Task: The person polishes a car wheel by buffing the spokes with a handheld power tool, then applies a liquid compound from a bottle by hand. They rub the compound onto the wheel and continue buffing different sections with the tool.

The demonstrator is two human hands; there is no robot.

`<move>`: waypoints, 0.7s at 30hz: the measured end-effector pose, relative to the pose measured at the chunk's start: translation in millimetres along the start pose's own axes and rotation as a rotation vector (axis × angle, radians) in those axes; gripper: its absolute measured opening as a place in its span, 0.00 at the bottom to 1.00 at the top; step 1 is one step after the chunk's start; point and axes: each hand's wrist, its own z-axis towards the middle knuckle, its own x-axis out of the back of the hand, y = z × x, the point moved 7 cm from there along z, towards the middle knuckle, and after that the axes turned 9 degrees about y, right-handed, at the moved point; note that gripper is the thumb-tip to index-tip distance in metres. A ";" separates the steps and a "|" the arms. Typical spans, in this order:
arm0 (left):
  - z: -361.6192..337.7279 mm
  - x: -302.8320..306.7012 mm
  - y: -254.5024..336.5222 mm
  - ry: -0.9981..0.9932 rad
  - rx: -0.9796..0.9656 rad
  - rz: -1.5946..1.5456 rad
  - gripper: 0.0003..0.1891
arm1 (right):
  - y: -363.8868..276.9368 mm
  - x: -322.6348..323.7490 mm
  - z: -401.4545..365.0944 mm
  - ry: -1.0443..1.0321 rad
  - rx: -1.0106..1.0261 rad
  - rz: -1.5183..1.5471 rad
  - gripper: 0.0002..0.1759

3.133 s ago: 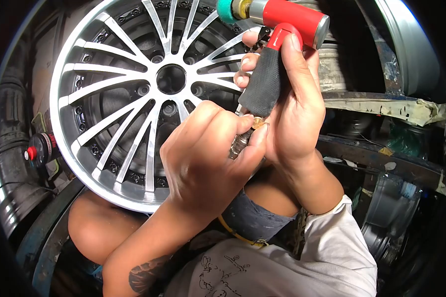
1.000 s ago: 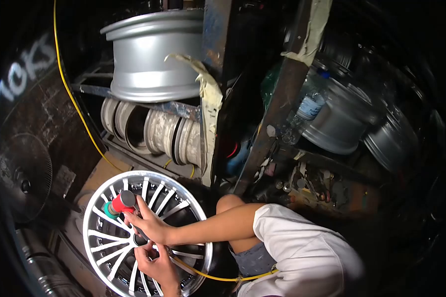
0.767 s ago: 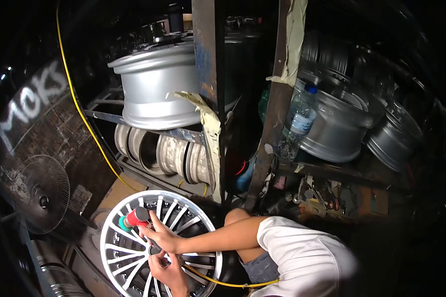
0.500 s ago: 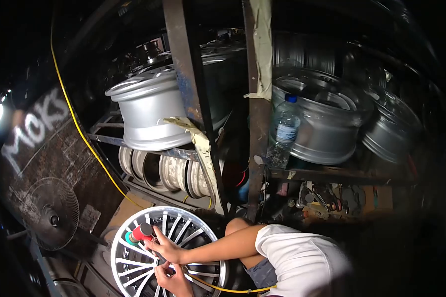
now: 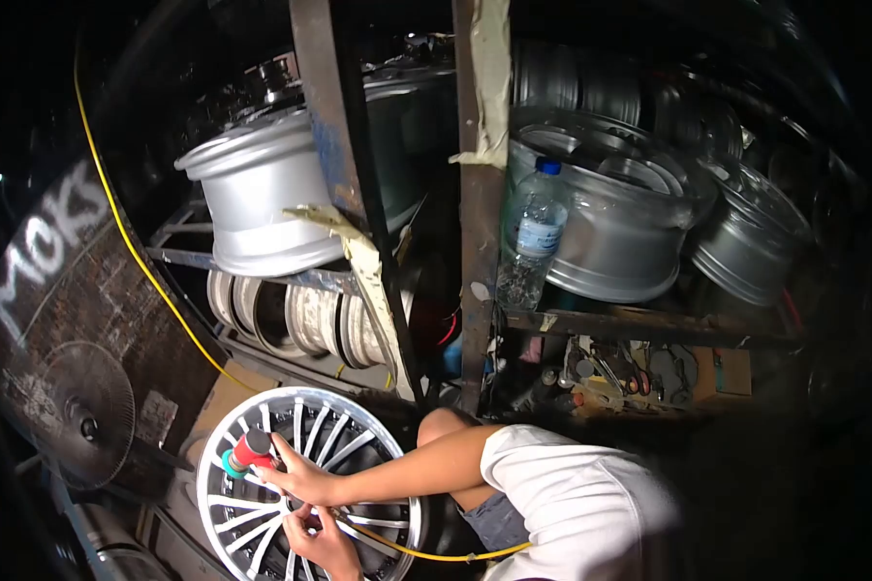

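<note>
My right hand (image 5: 305, 479) is wrapped round the handle of a red air sander (image 5: 254, 447) with a black top and a green pad (image 5: 232, 465) at its end. Below it, my left hand (image 5: 322, 544) has its fingers pinched at the handle's lower end, where the grip is partly hidden. A yellow air hose (image 5: 397, 548) runs from there to the right. Both hands are over a multi-spoke alloy wheel (image 5: 225, 513) with bright spokes and dark gaps. The sander's pad overlaps the wheel's left spokes in this view.
Silver wheel rims (image 5: 262, 194) stand on a metal rack behind, with more rims (image 5: 610, 252) at right. A water bottle (image 5: 536, 237) stands by a post (image 5: 482, 223). Hand tools (image 5: 615, 373) lie on a lower shelf. A fan (image 5: 87, 416) is at left, near a hanging yellow hose (image 5: 150, 269).
The whole view has shifted, so everything sits further left and most things slightly higher. Both hands keep their hold at the sander, and the lower hand's fingers have moved slightly.
</note>
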 end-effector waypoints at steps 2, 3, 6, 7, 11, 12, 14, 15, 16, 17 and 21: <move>1.4 -2.0 -1.7 -0.002 -0.037 -0.031 0.10 | 5.3 1.1 2.6 0.021 0.022 -0.055 0.56; 1.3 -0.1 -2.9 0.024 -0.095 -0.025 0.10 | 4.8 2.0 3.9 0.013 0.024 -0.061 0.58; 5.7 3.3 8.7 -0.005 -0.051 0.018 0.08 | 5.4 7.1 -2.5 0.119 -0.145 -0.131 0.50; 6.2 3.1 8.9 -0.017 -0.074 0.055 0.08 | -1.0 5.7 -2.0 0.039 -0.163 -0.117 0.57; 5.7 0.2 2.7 0.008 -0.089 -0.033 0.10 | -14.0 2.7 -6.7 0.001 -0.104 -0.046 0.53; 6.5 0.2 0.4 0.005 -0.130 0.000 0.10 | -14.7 1.7 -8.4 -0.022 -0.077 -0.043 0.42; 7.6 2.8 1.1 -0.011 -0.178 0.049 0.10 | -25.1 -4.9 -6.5 -0.061 -0.031 -0.088 0.30; 11.0 5.4 3.9 -0.024 -0.193 0.066 0.10 | -27.3 -7.1 -7.0 -0.068 -0.022 -0.094 0.28; 13.8 5.9 4.1 0.005 -0.198 0.035 0.10 | -29.2 -8.1 -6.4 -0.077 -0.014 -0.108 0.26; 14.5 6.3 5.7 0.034 -0.207 -0.002 0.11 | -30.5 -8.5 -5.9 -0.084 -0.011 -0.119 0.24; 8.3 -1.0 -0.7 0.055 -0.110 -0.045 0.12 | -27.0 -6.1 -1.3 -0.157 -0.040 -0.311 0.23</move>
